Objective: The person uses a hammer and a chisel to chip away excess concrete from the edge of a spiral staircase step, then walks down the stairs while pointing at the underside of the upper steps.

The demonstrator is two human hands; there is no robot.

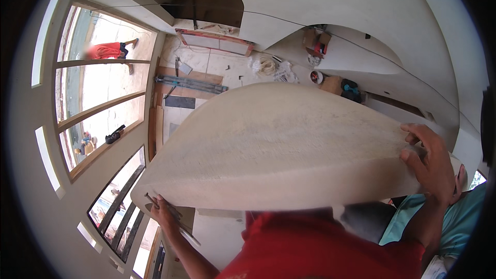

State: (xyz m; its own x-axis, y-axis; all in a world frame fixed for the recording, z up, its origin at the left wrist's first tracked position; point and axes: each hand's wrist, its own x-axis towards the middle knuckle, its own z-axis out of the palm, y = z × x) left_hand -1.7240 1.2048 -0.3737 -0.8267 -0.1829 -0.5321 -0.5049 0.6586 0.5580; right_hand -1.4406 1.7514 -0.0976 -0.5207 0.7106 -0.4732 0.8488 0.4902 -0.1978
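Observation:
A large curved off-white slab (pixel 289 139) with a rough, scuffed top and a rounded far edge spreads across the middle, in front of my red shirt. At its left corner, my left hand (pixel 164 214) is closed around a thin metal rod-like tool (pixel 191 235), whose exact kind I cannot make out. The tool's narrow tip points past my fingers at the slab's corner. My right hand (pixel 430 163) rests on the slab's right end, fingers bent and apart, thumb on the surface. Its fingertips touch near the edge, and no tool shows in it.
A person in a teal shirt (pixel 465 222) is close at my right. Far below lie coiled hose (pixel 266 66), a long blue-grey metal tool (pixel 191 83), a bucket (pixel 316 76) and a cardboard box (pixel 332 84). A person in red (pixel 108 51) is outside the window frame (pixel 103 109).

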